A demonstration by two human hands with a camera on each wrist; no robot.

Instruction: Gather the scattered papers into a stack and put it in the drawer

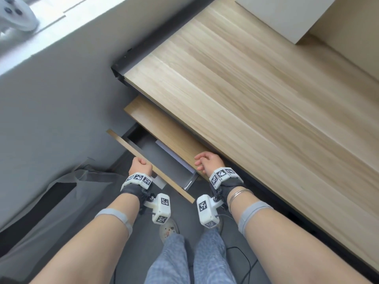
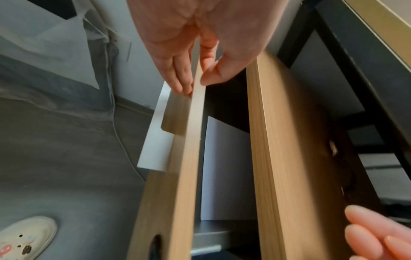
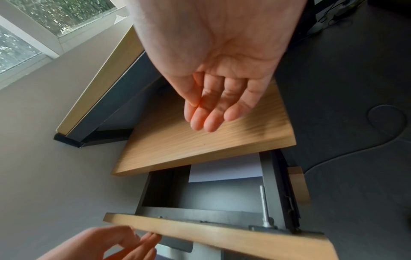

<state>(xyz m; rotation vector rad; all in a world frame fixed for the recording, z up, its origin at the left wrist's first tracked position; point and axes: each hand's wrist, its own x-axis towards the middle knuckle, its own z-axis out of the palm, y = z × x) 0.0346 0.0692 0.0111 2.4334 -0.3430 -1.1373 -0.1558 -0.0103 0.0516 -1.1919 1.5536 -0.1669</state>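
The drawer (image 1: 164,158) under the desk stands partly pulled out. A stack of white papers (image 1: 174,155) lies flat inside it, mostly hidden under the wooden cabinet top (image 1: 162,128). My left hand (image 1: 143,163) pinches the top edge of the drawer front (image 1: 131,149), with fingers outside and thumb inside, as the left wrist view shows at the left hand (image 2: 195,84). My right hand (image 1: 200,162) hovers relaxed and empty over the cabinet top's near corner. In the right wrist view, the right hand (image 3: 209,119) hangs above the papers (image 3: 224,168).
The wooden desk top (image 1: 256,89) fills the right side, with a white box (image 1: 287,15) at its far end. A grey wall is on the left, with a grey fabric bag (image 1: 51,201) on the dark floor. A cable (image 1: 246,267) runs by my legs.
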